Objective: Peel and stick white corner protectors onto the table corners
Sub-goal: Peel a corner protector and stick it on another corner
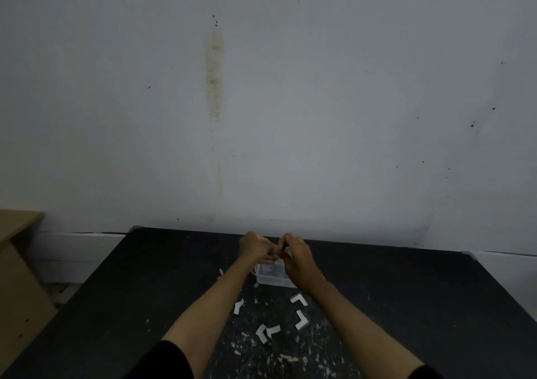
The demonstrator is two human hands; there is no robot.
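Peeling step, I reckon | protector (276, 252) – tiny, hard to make out – pinched btwn left hand (255, 248) & right hand (299, 262), both curled on it, over clear box (270, 277) on counter (116, 291) | risk: sticky face folds onto itself; a drop lands among white L-pieces (303, 320), mix-up w/ spent liners.

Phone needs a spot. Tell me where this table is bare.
Bare: the table left of the left forearm out to its edge, and right of the right forearm. Crowded: the middle, where left hand and right hand pinch a piece over the box, with L-pieces and scraps nearer you.
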